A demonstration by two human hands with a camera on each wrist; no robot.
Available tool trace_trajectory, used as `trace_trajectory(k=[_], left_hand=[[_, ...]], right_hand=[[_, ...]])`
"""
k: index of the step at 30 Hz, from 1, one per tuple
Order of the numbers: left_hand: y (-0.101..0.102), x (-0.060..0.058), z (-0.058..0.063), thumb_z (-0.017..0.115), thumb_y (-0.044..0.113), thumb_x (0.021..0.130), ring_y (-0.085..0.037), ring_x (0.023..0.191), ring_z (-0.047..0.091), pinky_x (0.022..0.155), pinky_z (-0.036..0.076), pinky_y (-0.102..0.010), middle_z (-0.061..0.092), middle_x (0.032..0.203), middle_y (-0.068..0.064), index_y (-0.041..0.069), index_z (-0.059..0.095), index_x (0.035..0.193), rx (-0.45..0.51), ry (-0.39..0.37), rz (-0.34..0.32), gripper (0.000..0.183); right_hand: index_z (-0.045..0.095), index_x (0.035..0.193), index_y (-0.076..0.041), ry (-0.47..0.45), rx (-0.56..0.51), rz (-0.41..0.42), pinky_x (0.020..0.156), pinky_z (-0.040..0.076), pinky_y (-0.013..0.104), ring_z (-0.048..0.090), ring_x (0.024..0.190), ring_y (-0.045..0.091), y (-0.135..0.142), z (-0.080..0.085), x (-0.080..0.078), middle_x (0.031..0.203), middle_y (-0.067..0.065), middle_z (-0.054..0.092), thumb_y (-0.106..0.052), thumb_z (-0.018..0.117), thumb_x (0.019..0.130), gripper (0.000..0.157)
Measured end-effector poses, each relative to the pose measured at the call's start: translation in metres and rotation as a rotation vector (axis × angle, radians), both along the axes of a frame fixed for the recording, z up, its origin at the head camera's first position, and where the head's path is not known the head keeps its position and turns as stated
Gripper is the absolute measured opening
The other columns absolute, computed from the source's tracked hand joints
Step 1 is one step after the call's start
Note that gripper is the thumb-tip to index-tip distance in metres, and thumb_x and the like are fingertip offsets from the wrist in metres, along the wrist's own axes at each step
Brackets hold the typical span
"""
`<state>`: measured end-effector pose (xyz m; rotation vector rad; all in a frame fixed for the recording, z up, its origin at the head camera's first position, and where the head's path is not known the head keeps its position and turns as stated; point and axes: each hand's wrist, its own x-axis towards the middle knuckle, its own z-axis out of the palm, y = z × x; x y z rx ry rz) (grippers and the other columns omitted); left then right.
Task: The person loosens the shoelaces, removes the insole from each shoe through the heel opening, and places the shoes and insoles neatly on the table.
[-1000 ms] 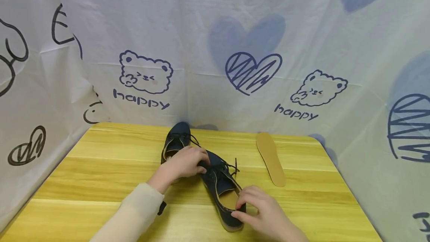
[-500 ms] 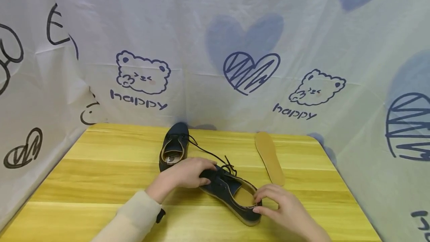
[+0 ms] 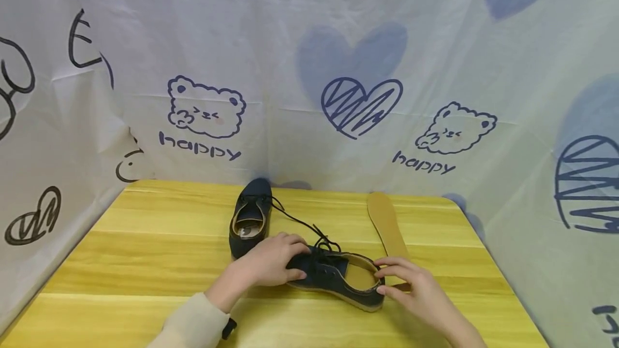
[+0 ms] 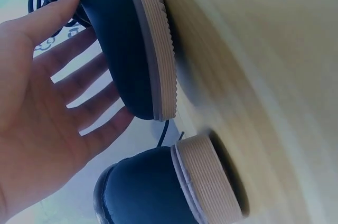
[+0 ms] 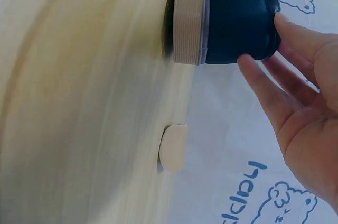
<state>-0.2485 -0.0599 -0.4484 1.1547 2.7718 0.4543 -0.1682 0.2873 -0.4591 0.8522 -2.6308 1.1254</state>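
Observation:
A dark navy lace-up shoe point(image 3: 333, 279) stands nearly crosswise on the table, its toe to the left and heel to the right. A tan insole point(image 3: 359, 278) shows inside its opening. My left hand point(image 3: 276, 260) holds its toe, thumb on the near side and fingers on the far side; the left wrist view shows that hand point(image 4: 47, 97) with fingers quite straight along the upper. My right hand point(image 3: 419, 286) pinches the heel's rim between thumb and fingers. Behind my left hand stands the matching shoe point(image 3: 240, 246), toe toward the curtain, with a whitish patch inside.
A loose tan insole point(image 3: 386, 222) lies flat at the back right, its near end partly behind my right hand. The wood-grain table point(image 3: 145, 262) meets a white curtain point(image 3: 290, 138) with bear and heart drawings. Black laces point(image 3: 300, 220) trail between the shoes.
Both hands have turned the near shoe from a steep diagonal to almost crosswise, its heel swinging right and away. The other shoe and the loose insole have stayed put.

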Motion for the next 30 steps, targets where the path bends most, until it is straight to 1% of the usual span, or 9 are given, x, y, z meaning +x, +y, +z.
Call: trace_trajectory(k=[3,5,8,11,14,18,23,26,30], left_hand=[[-0.003,0.008,-0.002,0.074,0.044,0.096,-0.03,0.132,0.053,0.111,0.044,-0.051,0.058,0.144,-0.004,0.019,0.065,0.141,0.002,0.011,0.022,0.052],[-0.005,0.013,-0.003,0.074,0.046,0.096,-0.03,0.13,0.054,0.108,0.046,-0.051,0.059,0.143,-0.003,0.02,0.064,0.141,0.0,0.025,0.031,0.053],[-0.009,0.021,-0.005,0.074,0.047,0.096,-0.028,0.126,0.054,0.104,0.048,-0.05,0.059,0.141,-0.002,0.02,0.064,0.142,0.003,0.038,0.038,0.054],[-0.014,0.027,-0.005,0.075,0.047,0.094,-0.027,0.123,0.054,0.101,0.05,-0.05,0.059,0.14,-0.002,0.021,0.063,0.142,0.013,0.044,0.049,0.056],[-0.021,0.03,-0.007,0.079,0.045,0.092,-0.025,0.118,0.055,0.097,0.051,-0.049,0.059,0.138,-0.003,0.02,0.064,0.142,0.037,0.05,0.058,0.057],[-0.032,0.033,-0.007,0.083,0.041,0.089,-0.025,0.112,0.055,0.092,0.051,-0.048,0.06,0.135,-0.004,0.019,0.066,0.14,0.073,0.035,0.071,0.058],[-0.04,0.034,-0.006,0.086,0.038,0.086,-0.024,0.111,0.054,0.092,0.05,-0.049,0.061,0.133,-0.003,0.018,0.068,0.137,0.109,0.018,0.095,0.057],[-0.042,0.034,-0.007,0.086,0.038,0.086,-0.024,0.111,0.054,0.093,0.049,-0.049,0.061,0.132,-0.002,0.018,0.069,0.136,0.114,0.02,0.098,0.057],[-0.043,0.035,-0.007,0.086,0.038,0.087,-0.023,0.11,0.054,0.092,0.05,-0.048,0.06,0.132,-0.001,0.018,0.068,0.137,0.114,0.014,0.093,0.057]], right_hand=[[0.076,0.113,-0.01,-0.065,-0.03,0.014,0.076,0.062,0.028,0.069,0.114,0.027,0.002,0.0,-0.004,0.133,0.013,0.066,-0.015,0.078,0.093,0.02],[0.076,0.113,-0.009,-0.097,-0.06,0.028,0.078,0.062,0.029,0.068,0.115,0.021,0.003,0.0,-0.006,0.134,0.014,0.065,-0.014,0.078,0.093,0.021],[0.075,0.114,-0.005,-0.121,-0.106,0.058,0.081,0.062,0.031,0.067,0.116,0.012,0.003,0.0,-0.009,0.135,0.018,0.064,-0.011,0.079,0.092,0.023],[0.075,0.116,-0.004,-0.134,-0.134,0.085,0.083,0.062,0.033,0.066,0.117,0.009,0.002,0.0,-0.013,0.136,0.019,0.064,-0.011,0.079,0.092,0.025],[0.074,0.117,-0.005,-0.159,-0.139,0.098,0.085,0.062,0.034,0.066,0.119,0.015,-0.002,0.0,-0.016,0.138,0.017,0.064,-0.012,0.078,0.093,0.025],[0.075,0.117,-0.006,-0.197,-0.129,0.107,0.086,0.061,0.034,0.065,0.123,0.025,-0.011,0.001,-0.02,0.139,0.015,0.063,-0.016,0.078,0.094,0.025],[0.075,0.118,-0.006,-0.21,-0.106,0.128,0.087,0.061,0.035,0.063,0.125,0.025,-0.018,0.002,-0.022,0.139,0.014,0.063,-0.02,0.078,0.094,0.027],[0.074,0.121,-0.007,-0.195,-0.076,0.132,0.09,0.061,0.04,0.063,0.124,0.021,-0.019,0.004,-0.023,0.139,0.012,0.064,-0.021,0.077,0.095,0.029],[0.072,0.125,-0.009,-0.154,-0.032,0.122,0.097,0.057,0.047,0.064,0.122,0.019,-0.022,0.009,-0.024,0.136,0.008,0.067,-0.022,0.075,0.098,0.031]])
